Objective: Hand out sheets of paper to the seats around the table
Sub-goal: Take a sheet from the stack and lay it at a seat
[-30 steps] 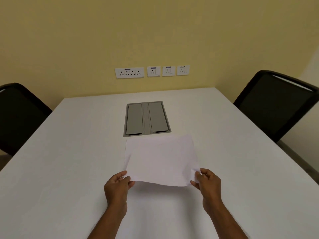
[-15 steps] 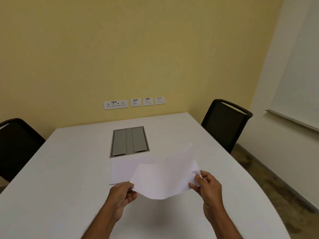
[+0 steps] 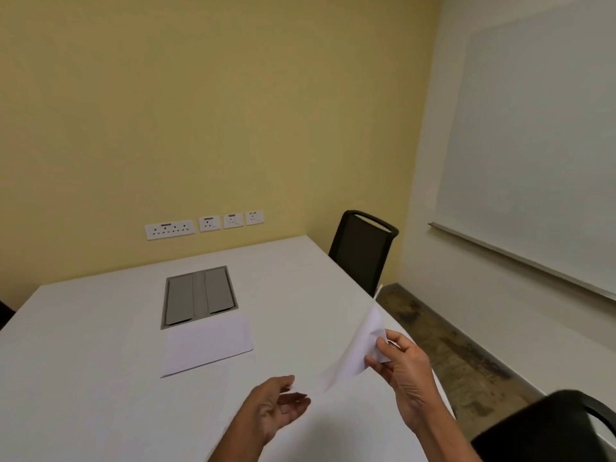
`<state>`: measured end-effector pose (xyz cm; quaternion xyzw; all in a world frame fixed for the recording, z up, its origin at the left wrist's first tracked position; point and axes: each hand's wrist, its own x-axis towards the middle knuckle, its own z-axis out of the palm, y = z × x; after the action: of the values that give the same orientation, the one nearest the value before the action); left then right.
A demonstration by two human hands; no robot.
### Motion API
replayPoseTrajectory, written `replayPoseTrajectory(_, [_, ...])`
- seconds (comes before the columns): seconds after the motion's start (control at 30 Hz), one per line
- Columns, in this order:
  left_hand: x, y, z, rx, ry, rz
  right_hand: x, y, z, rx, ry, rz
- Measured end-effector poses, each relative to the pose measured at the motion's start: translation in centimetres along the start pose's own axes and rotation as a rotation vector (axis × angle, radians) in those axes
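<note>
My right hand (image 3: 405,371) pinches one white sheet of paper (image 3: 356,353) by its edge; the sheet hangs tilted and curved above the right side of the white table (image 3: 83,361). My left hand (image 3: 276,406) is just left of the sheet's lower corner, palm up and fingers apart, holding nothing. A stack of white paper (image 3: 206,345) lies flat on the table in front of the grey cable hatch (image 3: 199,296). One black chair (image 3: 361,250) stands at the far right of the table, and another black chair (image 3: 553,428) is at the near right corner.
A yellow wall with a row of white sockets (image 3: 203,225) runs behind the table. A whiteboard (image 3: 533,155) hangs on the right wall above brown floor (image 3: 443,335). A sliver of a dark chair (image 3: 5,311) shows at the left edge.
The top sheet has come off the stack and moved right in my right hand. My left hand has let go of it. The view has swung to the right.
</note>
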<state>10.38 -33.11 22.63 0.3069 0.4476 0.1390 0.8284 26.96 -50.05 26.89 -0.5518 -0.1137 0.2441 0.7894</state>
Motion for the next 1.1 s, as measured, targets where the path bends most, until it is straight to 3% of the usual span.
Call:
replayPoseTrajectory(0.33, [-2.6,-2.3,1.3,-0.144,-0.095,0.004,-6.5,-2.3,-2.7,-0.006,0.080,-0.019])
replayPoseTrajectory(0.73, [-5.4,-3.2,7.5,-0.036,-0.075,0.462,-6.8,-5.0,-8.5,-0.253,0.346,-0.129])
replayPoseTrajectory(1.1, [-9.7,-8.8,19.3,-0.026,-0.073,0.695,-2.4,-12.2,-21.8,-0.458,0.283,-0.235])
